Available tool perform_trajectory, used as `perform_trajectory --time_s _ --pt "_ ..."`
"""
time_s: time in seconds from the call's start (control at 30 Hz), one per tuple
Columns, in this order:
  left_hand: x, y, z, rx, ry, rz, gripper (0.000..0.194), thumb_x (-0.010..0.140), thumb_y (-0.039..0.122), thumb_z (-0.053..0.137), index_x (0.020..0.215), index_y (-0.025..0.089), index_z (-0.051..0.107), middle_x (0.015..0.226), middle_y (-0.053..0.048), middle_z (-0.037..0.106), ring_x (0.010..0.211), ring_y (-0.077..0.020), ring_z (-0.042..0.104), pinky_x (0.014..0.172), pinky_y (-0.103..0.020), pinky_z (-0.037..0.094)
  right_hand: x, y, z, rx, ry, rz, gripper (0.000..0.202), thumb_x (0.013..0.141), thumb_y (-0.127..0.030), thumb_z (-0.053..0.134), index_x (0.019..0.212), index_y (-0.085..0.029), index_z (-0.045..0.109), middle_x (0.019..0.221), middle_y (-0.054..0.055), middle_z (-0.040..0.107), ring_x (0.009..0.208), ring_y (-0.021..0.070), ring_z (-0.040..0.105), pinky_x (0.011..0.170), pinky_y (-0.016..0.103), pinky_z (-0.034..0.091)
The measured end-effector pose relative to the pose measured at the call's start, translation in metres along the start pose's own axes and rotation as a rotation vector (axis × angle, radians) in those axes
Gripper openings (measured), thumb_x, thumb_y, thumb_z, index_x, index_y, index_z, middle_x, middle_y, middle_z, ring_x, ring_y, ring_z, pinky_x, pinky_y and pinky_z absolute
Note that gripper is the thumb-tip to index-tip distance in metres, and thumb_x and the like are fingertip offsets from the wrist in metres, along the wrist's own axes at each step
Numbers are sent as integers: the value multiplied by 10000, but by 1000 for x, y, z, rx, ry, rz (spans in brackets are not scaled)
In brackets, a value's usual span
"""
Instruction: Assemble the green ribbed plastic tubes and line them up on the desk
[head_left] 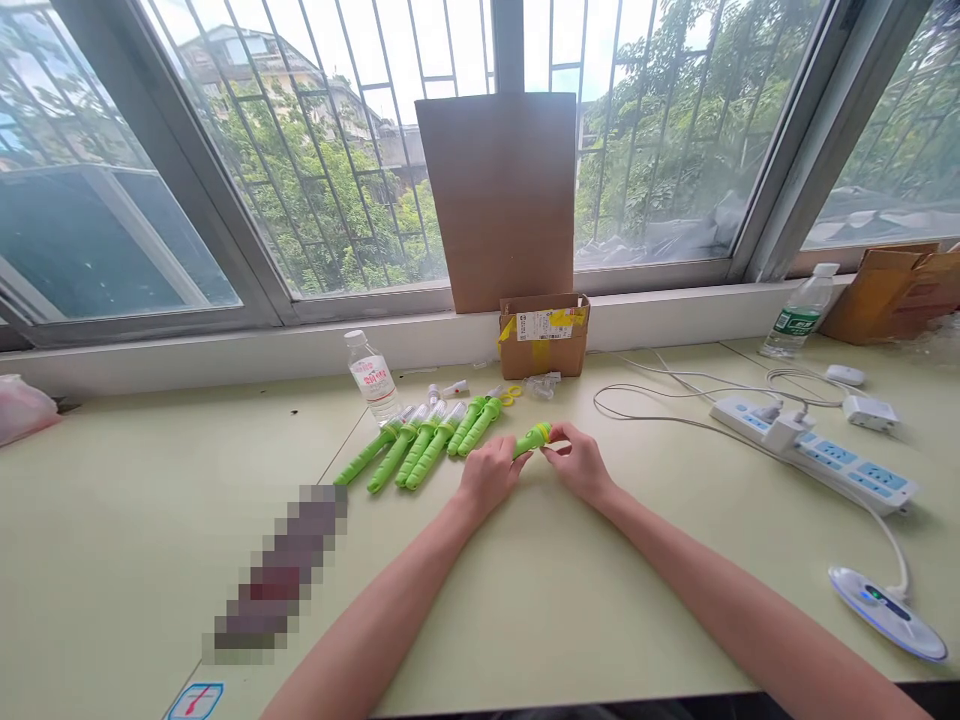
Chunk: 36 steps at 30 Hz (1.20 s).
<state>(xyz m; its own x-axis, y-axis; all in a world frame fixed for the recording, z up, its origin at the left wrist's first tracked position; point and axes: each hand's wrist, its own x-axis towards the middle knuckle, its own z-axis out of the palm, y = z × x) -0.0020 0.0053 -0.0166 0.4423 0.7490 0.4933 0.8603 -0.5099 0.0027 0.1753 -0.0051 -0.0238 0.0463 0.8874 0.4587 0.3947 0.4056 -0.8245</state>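
Between my hands is a short green flashlight-like stick [532, 440] with a yellow ring at its far end. My left hand [489, 472] is closed around its near part. At the yellow-ringed end, the fingertips of my right hand [583, 464] are pinched together against it. To the left of my hands lie several similar green sticks [424, 452], some with clear tips, side by side at a slant. Just beyond them are loose yellow rings [511, 396] and small clear plastic pieces [541, 386].
A labelled water bottle [373, 380] stands behind the sticks, and a small cardboard box [544, 338] by the window. A power strip [817, 455] with cables, a white oval device [887, 612] and another bottle [801, 312] occupy the right. A pixelated patch covers something at left.
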Motion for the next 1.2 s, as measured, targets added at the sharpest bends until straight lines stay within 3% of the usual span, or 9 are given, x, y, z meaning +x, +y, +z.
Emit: perform_trajectory --time_s 0.17,0.27,0.67,1.2 --pt "0 -2 1 -32 -35 -15 189 877 339 489 979 185 529 877 -25 646 703 -141 596 512 -245 331 0 1 0 0 1 -8 134 747 -314 581 804 -202 534 942 53 645 796 176 605 661 343 563" --pt "1 -3 1 -34 -36 -17 113 877 278 467 913 192 531 828 -17 639 707 -138 594 516 -244 325 0 1 0 1 4 -13 144 749 -327 583 802 -203 533 946 57 647 789 178 607 662 354 566" --pt "-1 -3 -1 -13 48 8 239 908 367 427 864 183 574 803 -53 646 738 -166 599 565 -262 372 1 1 -1 14 -6 -16 186 753 -358 596 838 -203 540 978 68 648 810 190 622 649 352 567" --pt "-1 0 0 41 25 42 338 936 407 343 875 161 566 750 -69 625 696 -175 589 528 -255 341 2 3 -1 -39 -8 -55 255 734 -367 636 885 -211 501 1071 85 644 842 195 625 660 357 556"
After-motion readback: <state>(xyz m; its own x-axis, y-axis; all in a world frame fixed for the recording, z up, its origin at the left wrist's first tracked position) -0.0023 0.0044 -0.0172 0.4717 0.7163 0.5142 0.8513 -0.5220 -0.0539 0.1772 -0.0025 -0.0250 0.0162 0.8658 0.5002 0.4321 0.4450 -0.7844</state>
